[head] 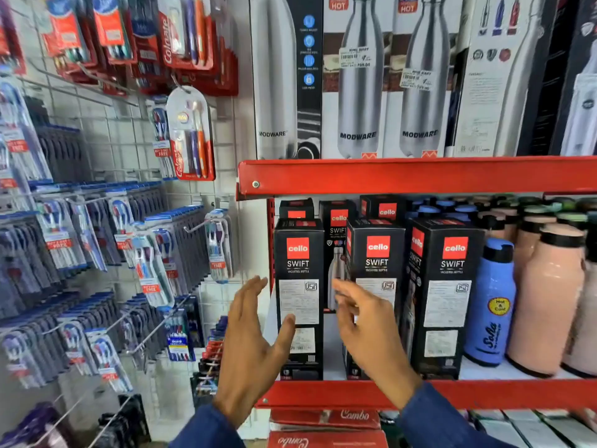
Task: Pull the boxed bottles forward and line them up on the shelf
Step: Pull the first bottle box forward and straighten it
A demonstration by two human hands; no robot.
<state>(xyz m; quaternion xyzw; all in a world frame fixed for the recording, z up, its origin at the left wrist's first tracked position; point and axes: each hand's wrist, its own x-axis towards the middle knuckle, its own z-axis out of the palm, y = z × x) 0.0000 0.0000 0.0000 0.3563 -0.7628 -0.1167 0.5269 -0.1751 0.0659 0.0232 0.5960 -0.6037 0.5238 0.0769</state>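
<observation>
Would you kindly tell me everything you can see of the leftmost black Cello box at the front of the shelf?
The leftmost Cello Swift box is a tall black carton, seemingly cardboard, standing upright at the front left of the red shelf. It carries a red Cello logo, white SWIFT lettering, a white printed label and a barcode sticker lower down. It looks closed and undamaged. The left hand is open, its thumb lying over the box front; actual contact is unclear. More Cello boxes stand behind it.

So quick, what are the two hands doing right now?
Left hand: open, thumb on the leftmost black box.
Right hand: open, holding nothing.
</observation>
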